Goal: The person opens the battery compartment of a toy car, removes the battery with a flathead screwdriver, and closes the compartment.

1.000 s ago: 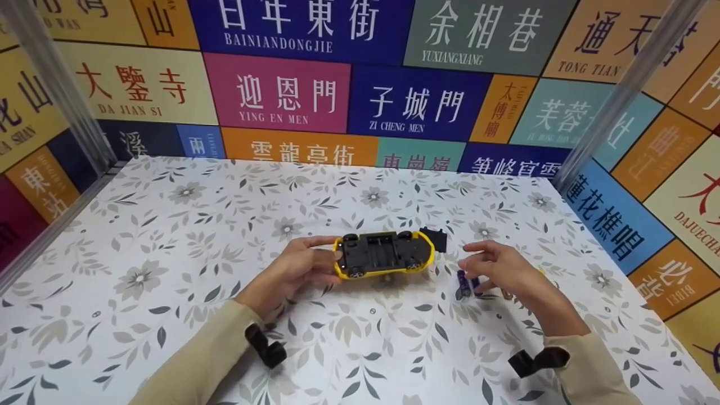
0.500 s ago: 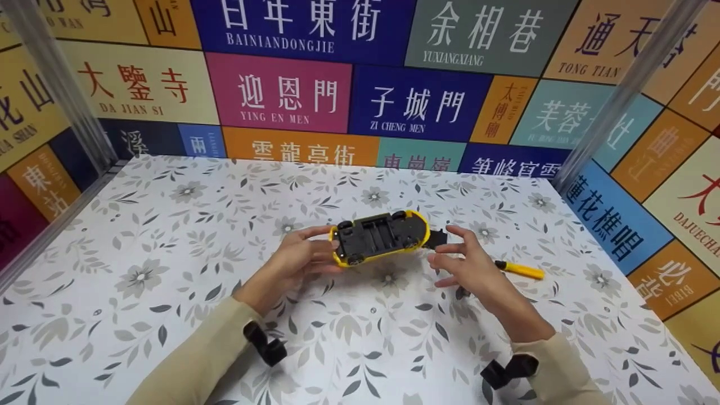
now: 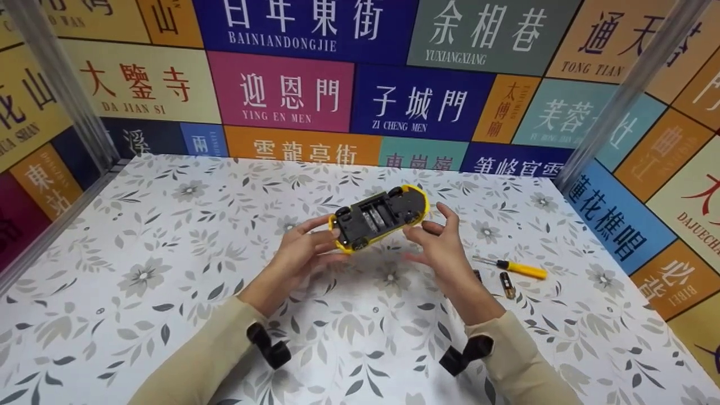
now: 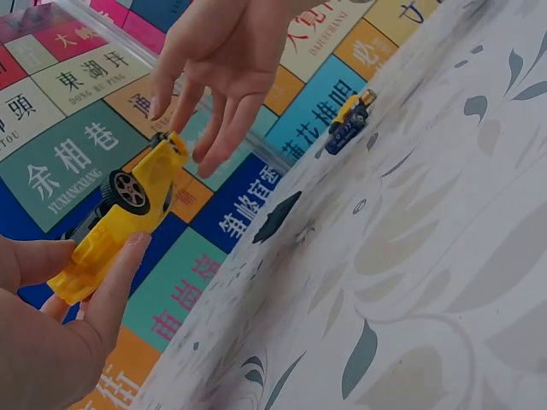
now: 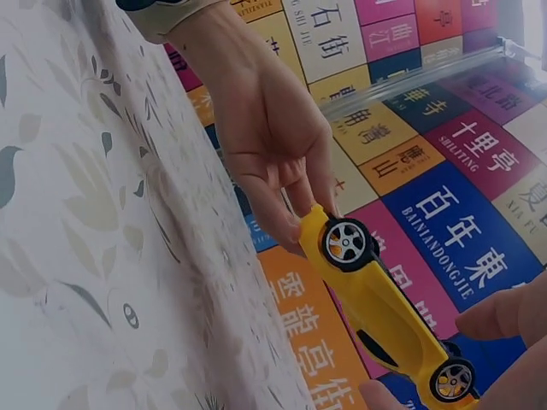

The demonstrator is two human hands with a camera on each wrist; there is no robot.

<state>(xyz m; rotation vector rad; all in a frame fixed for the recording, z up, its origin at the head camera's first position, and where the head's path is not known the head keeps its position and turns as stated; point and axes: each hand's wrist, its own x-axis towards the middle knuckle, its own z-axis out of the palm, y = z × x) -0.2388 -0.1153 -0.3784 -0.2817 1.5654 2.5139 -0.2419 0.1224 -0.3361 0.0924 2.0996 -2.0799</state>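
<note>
A yellow toy car (image 3: 377,219) with a black underside is held upside down above the table. My left hand (image 3: 298,250) grips its left end between thumb and fingers, as the right wrist view also shows. An open recess with lighter strips inside shows in the middle of the underside. Close to the car's other end is my right hand (image 3: 441,244), fingers spread and holding nothing; whether a fingertip touches the car I cannot tell. In the left wrist view, a flat black piece (image 4: 278,218) lies on the table below the hands.
Right of my right hand lie a screwdriver (image 3: 523,270) with a yellow handle and a dark battery (image 3: 507,286) with a copper-coloured end. Another small dark object (image 3: 477,274) is partly hidden behind my right wrist. A patterned wall (image 3: 281,90) stands behind the floral tablecloth (image 3: 225,337).
The car has risen away from me in my left hand, its right end tilting up. My right hand has moved left from beside the batteries to the car, uncovering the screwdriver and a battery.
</note>
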